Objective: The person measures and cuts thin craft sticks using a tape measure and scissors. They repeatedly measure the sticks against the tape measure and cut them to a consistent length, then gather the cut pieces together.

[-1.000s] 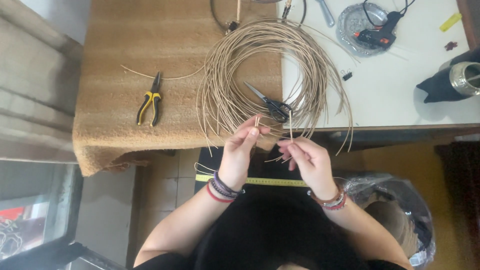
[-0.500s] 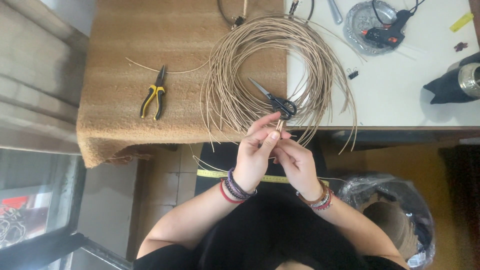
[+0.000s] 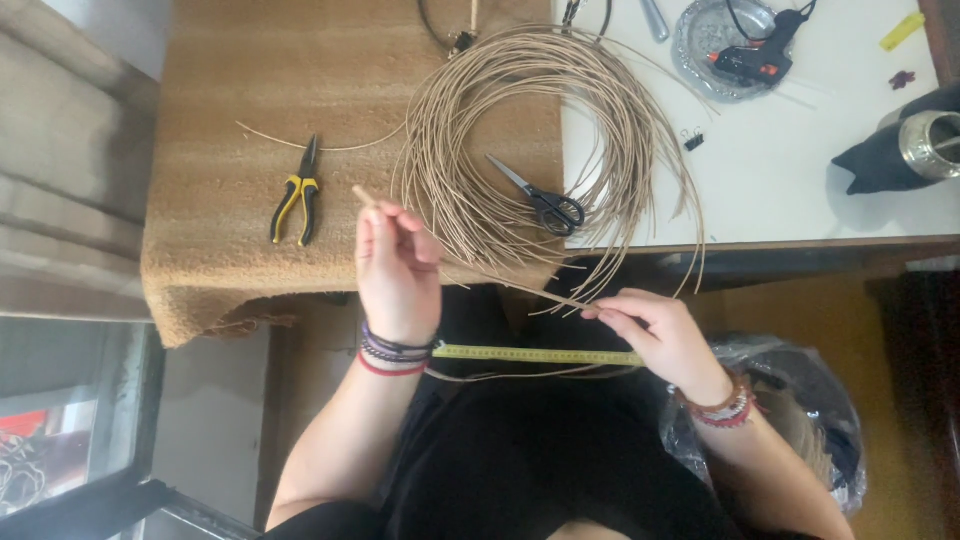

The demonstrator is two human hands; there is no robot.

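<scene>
Rattan strand (image 3: 500, 280) looks light and springy; left hand (image 3: 398, 262) and right hand (image 3: 655, 335) each pinch an end, best hold there.

the top edge cuts off the dark cable loops (image 3: 450, 30) and a metal tool (image 3: 655, 18). the black bag with a steel cup (image 3: 915, 150) runs off the right edge. the small dark red thing (image 3: 902, 78) is too tiny to tell. the tape measure (image 3: 540, 354) passes behind the right hand (image 3: 665, 335).
</scene>
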